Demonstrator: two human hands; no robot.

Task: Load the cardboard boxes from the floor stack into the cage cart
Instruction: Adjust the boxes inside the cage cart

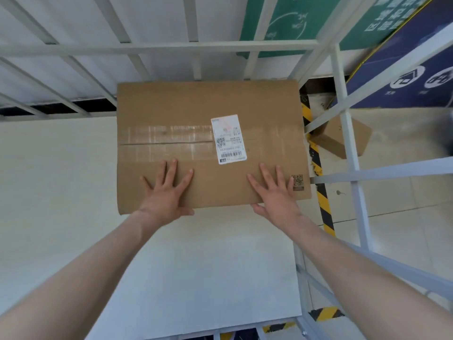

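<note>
A large flat cardboard box [186, 111] with a white shipping label lies on the pale floor panel of the cage cart [340, 69], pushed into the far right corner against the white bars. My left hand [164, 192] rests flat on the box's near edge, fingers spread, thumb curled under the edge. My right hand [274, 195] lies flat on the near right part of the lid, fingers spread, thumb below the edge. Neither hand closes around the box.
The cart's pale floor panel [61, 180] stretches left of and in front of the box. Outside the right bars another cardboard box [333, 141] sits on the tiled floor by a yellow-black hazard stripe [323, 204]. Green and blue floor markings lie beyond.
</note>
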